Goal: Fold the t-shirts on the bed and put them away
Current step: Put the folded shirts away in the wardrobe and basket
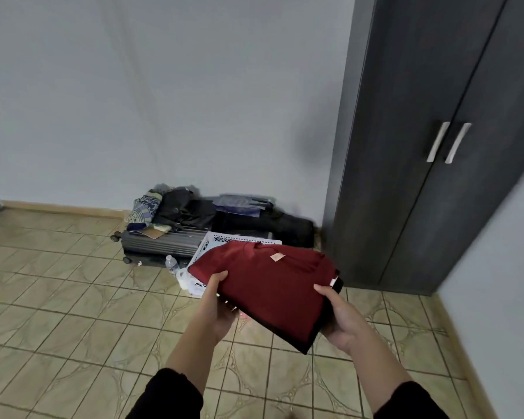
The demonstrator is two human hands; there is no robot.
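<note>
Two bare forearms reach out from black sleeves (170,394) pushed back toward the elbows. The cuffs look soft and slightly fuzzy. Left hand (221,306) and right hand (342,322) wear nothing.

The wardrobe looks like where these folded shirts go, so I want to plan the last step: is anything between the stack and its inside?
Yes: both wardrobe doors are closed, and both hands, left and right, hold the folded shirts.
</note>
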